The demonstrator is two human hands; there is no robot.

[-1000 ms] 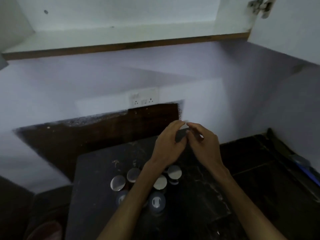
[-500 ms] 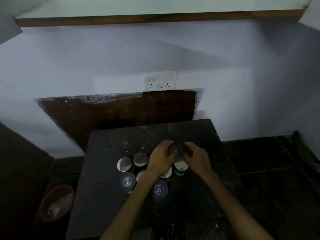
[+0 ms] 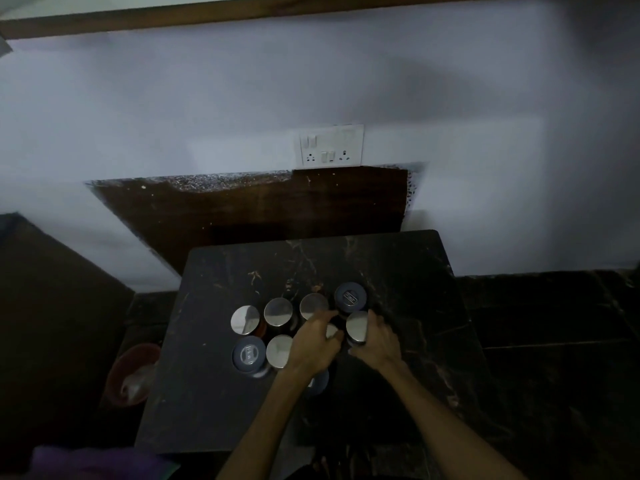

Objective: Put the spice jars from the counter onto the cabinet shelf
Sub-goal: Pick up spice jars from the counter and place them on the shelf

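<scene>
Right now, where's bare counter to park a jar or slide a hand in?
Bare patches: the back strip of the black slab behind the jars, its right side beyond the right hand, and its front-left corner. Crowded: the jar cluster mid-slab, where the left hand reaches in.

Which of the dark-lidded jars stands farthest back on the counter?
The dark-lidded jar at the back right of the cluster, just beyond the right hand. The other fully visible dark-lidded one stands at the front left.
</scene>
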